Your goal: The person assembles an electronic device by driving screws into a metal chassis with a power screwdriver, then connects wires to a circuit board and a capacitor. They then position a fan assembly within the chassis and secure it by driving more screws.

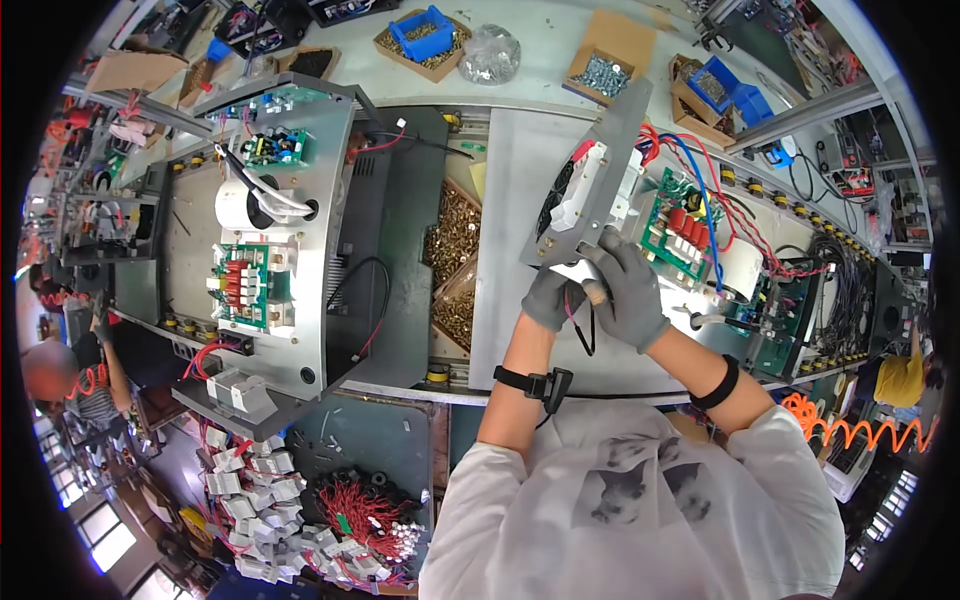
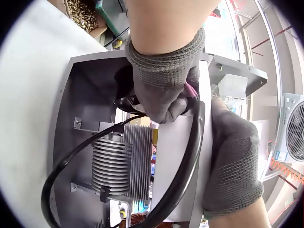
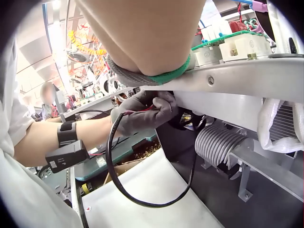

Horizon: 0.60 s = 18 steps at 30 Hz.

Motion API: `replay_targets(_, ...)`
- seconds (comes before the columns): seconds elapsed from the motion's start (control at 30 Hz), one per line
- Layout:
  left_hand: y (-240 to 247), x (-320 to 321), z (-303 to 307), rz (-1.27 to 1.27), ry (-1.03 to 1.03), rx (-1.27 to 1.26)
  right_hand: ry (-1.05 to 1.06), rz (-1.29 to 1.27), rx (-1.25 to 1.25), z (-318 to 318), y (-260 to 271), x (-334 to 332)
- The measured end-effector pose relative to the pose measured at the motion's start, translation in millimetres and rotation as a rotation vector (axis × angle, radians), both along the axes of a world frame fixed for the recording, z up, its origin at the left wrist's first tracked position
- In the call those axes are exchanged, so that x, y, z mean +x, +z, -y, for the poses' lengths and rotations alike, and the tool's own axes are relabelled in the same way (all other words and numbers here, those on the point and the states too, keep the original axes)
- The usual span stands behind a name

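Observation:
My gloved left hand (image 1: 553, 297) reaches under the edge of an open metal chassis (image 2: 61, 142). Its fingers pinch the end of a black cable (image 3: 114, 166), where thin red and pink wires (image 3: 140, 110) come out. The cable loops down and back into the chassis, past a finned heatsink (image 2: 137, 161) and a ribbed coil (image 3: 219, 145). My right hand (image 1: 630, 285), also gloved, lies on the outside of the panel with its fingers extended along it, near a white block (image 2: 232, 86). A tilted end plate (image 1: 605, 170) rises just beyond both hands.
To the left stands a second chassis (image 1: 318, 240) with circuit boards. Boxes of brass screws (image 1: 455, 235) sit between the two units. Blue bins (image 1: 425, 35) and screw boxes line the back bench. White blocks with wires (image 1: 255, 490) fill the lower left.

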<state>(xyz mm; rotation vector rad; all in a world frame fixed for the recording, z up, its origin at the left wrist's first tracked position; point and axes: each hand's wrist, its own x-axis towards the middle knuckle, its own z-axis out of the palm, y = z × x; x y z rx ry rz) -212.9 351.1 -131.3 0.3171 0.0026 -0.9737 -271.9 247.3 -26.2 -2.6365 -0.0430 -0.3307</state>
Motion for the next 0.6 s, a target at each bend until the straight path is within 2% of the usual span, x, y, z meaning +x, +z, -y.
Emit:
replay_targets(0.1,-16,-13,-4,-0.03,0.081,-0.137,0.011,-0.008,0.047,2,-3,-1)
replay_targets(0.17,-36,-19,-7,0.053,0.149,-0.031,0.013,0.032,0.063,3,-2,1)
replay_targets(0.2,-37,-20,-9,0.052,0.15,-0.029,0.014,0.031,0.065,3,-2,0)
replay_targets(0.27,-40,-21,-11,0.09,0.234,0.128,0.025,0.067,0.064,5,-1,1)
replay_targets(0.47,-18,-20,7,0.167,0.334,0.23,-0.03,0.064,0.098,0,3,1)
replay_targets(0.5,-14,-21,10,0.104,0.364,0.298,-0.035,0.055,0.046,-2,4,1)
replay_targets(0.6,-12,-20,5,0.079,0.371,0.234,-0.003,-0.01,-0.102,-11,11,6)
